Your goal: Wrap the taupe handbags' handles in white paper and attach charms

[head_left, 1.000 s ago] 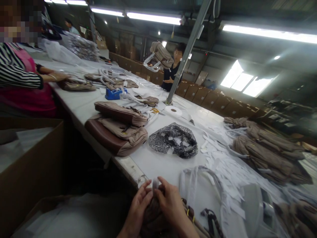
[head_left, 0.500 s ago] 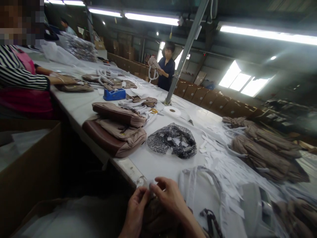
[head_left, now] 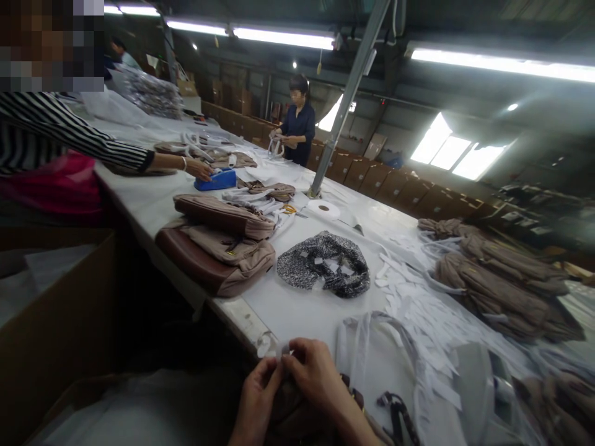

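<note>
Close together at the table's near edge, my left hand (head_left: 260, 390) and my right hand (head_left: 318, 375) are closed in a pinch. Between their fingertips is a small whitish, translucent piece (head_left: 281, 349); its kind is not clear. Under my wrists lies a taupe bag (head_left: 290, 412), mostly hidden by my hands. A white-wrapped strap (head_left: 357, 347) loops over the table to the right of my right hand, with a dark strap with a buckle (head_left: 397, 412) beside it.
Stacked taupe and brown bags (head_left: 223, 241) sit at the left edge. A black-and-white bundle (head_left: 325, 263), scattered white paper strips (head_left: 409, 310) and more bags (head_left: 502, 285) lie beyond. A co-worker's hand (head_left: 202, 170) touches a blue tape dispenser (head_left: 218, 179). An open carton (head_left: 56, 297) stands at left.
My hands stay nearly in place, still pinching. The striped-sleeved co-worker's arm has reached right to the blue dispenser. The far co-worker has shifted left and lowered the bag.
</note>
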Action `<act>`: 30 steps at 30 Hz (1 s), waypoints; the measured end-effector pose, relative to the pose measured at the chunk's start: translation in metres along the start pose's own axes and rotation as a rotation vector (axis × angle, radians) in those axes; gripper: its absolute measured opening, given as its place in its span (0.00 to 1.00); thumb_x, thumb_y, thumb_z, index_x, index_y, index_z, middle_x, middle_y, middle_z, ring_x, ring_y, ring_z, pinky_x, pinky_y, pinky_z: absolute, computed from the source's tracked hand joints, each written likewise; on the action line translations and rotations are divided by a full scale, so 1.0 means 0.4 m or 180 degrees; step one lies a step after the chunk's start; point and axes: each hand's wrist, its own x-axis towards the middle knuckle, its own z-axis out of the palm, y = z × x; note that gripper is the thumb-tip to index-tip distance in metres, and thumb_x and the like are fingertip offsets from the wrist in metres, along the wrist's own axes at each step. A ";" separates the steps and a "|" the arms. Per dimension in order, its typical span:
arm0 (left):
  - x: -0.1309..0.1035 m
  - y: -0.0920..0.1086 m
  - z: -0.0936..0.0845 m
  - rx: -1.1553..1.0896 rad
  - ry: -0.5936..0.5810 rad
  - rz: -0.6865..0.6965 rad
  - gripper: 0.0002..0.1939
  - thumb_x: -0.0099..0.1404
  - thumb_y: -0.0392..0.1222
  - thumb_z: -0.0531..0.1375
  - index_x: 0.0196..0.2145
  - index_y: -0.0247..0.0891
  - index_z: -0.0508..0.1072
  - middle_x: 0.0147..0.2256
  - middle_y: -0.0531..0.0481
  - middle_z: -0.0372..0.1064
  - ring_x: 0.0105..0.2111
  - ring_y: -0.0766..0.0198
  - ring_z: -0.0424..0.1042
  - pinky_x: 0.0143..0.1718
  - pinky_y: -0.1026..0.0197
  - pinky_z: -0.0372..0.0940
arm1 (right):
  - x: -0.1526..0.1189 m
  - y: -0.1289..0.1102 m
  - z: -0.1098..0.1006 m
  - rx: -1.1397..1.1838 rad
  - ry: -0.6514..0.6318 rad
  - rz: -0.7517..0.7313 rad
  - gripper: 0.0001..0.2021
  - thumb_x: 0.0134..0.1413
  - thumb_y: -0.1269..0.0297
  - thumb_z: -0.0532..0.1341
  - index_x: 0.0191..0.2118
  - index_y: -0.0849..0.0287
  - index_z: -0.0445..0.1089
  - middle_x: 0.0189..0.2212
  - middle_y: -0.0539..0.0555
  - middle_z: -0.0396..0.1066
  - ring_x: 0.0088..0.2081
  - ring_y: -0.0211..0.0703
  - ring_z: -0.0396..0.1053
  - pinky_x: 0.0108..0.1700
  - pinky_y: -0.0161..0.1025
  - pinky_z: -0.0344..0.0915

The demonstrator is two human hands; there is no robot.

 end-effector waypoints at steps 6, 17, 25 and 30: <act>-0.020 0.025 0.017 -0.0512 -0.0134 -0.0076 0.09 0.55 0.42 0.65 0.33 0.38 0.71 0.30 0.53 0.74 0.29 0.64 0.73 0.31 0.65 0.65 | -0.004 0.008 0.007 0.0011 -0.0045 0.0005 0.07 0.45 0.72 0.55 0.20 0.62 0.64 0.16 0.45 0.57 0.23 0.33 0.55 0.25 0.31 0.47; -0.010 -0.003 -0.004 -0.0069 -0.0060 0.0003 0.13 0.54 0.43 0.66 0.37 0.37 0.77 0.30 0.51 0.76 0.32 0.60 0.73 0.33 0.65 0.65 | -0.008 0.007 -0.011 0.0184 -0.0110 0.0104 0.06 0.44 0.72 0.56 0.21 0.62 0.67 0.18 0.45 0.60 0.23 0.33 0.57 0.25 0.29 0.50; -0.005 -0.022 -0.002 0.0168 0.0464 -0.0023 0.17 0.49 0.47 0.68 0.36 0.36 0.78 0.28 0.50 0.77 0.34 0.56 0.75 0.35 0.62 0.68 | -0.011 0.015 -0.005 -0.0226 0.0061 0.0012 0.05 0.44 0.73 0.54 0.21 0.60 0.60 0.17 0.44 0.59 0.22 0.32 0.55 0.24 0.31 0.47; -0.004 -0.026 0.007 0.0631 0.0723 0.0191 0.17 0.49 0.51 0.67 0.33 0.36 0.78 0.30 0.49 0.78 0.32 0.55 0.75 0.34 0.61 0.69 | -0.003 0.038 0.007 -0.0084 0.0230 0.0193 0.06 0.42 0.73 0.54 0.19 0.59 0.58 0.16 0.44 0.56 0.22 0.32 0.53 0.24 0.32 0.46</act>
